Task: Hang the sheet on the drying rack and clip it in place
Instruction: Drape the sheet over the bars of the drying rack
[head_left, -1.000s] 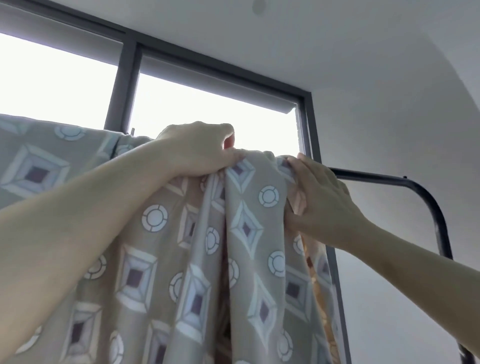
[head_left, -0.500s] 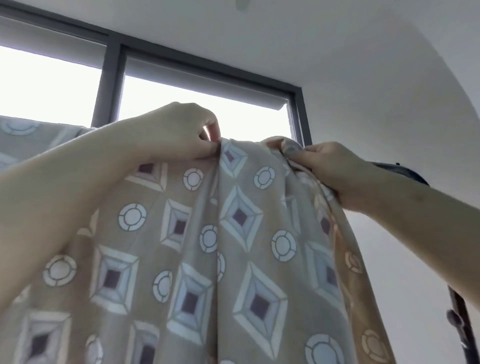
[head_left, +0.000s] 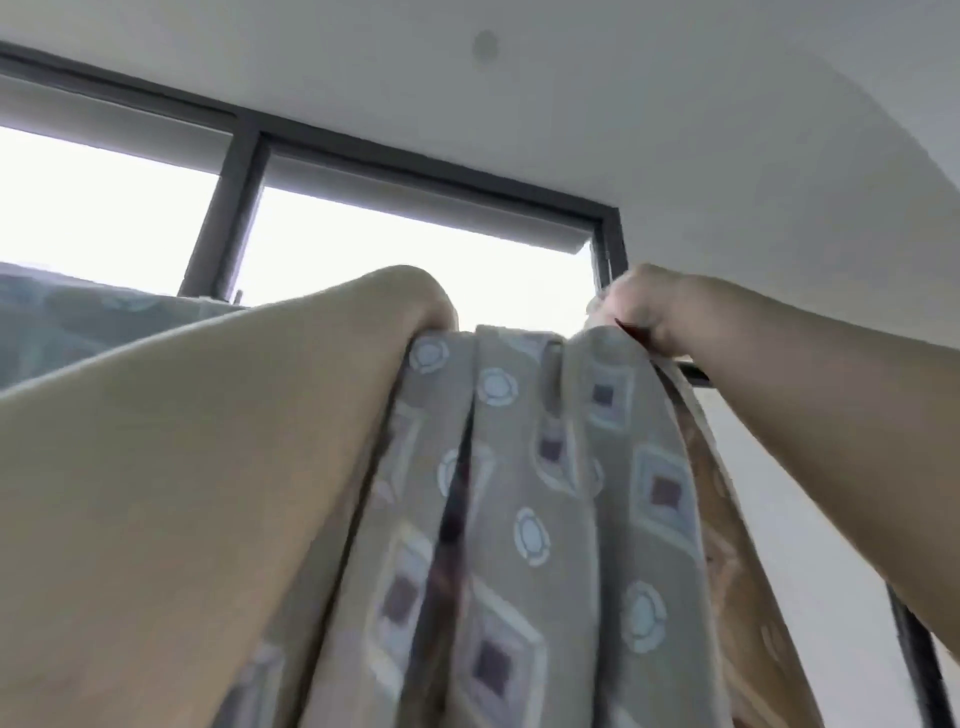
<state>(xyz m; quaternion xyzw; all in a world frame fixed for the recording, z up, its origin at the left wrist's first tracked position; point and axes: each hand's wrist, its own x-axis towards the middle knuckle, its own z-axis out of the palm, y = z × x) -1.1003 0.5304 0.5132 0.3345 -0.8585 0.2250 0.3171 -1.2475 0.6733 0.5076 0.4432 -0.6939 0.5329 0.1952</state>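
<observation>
Right hand (head_left: 657, 312) clenches the bunched sheet (head_left: 524, 457) at the rack rail (head_left: 693, 375), left hand (head_left: 421, 304) grip hidden; no clip seen, so releasing risks the cloth sliding off.

There was one sheet (head_left: 545, 467). Two hands were at its top, a left hand (head_left: 415, 299) and a right hand (head_left: 657, 312). One rack (head_left: 693, 375) showed beside the sheet, two panes (head_left: 104, 208) (head_left: 415, 249) behind it, and one disc (head_left: 485, 45) above it.
</observation>
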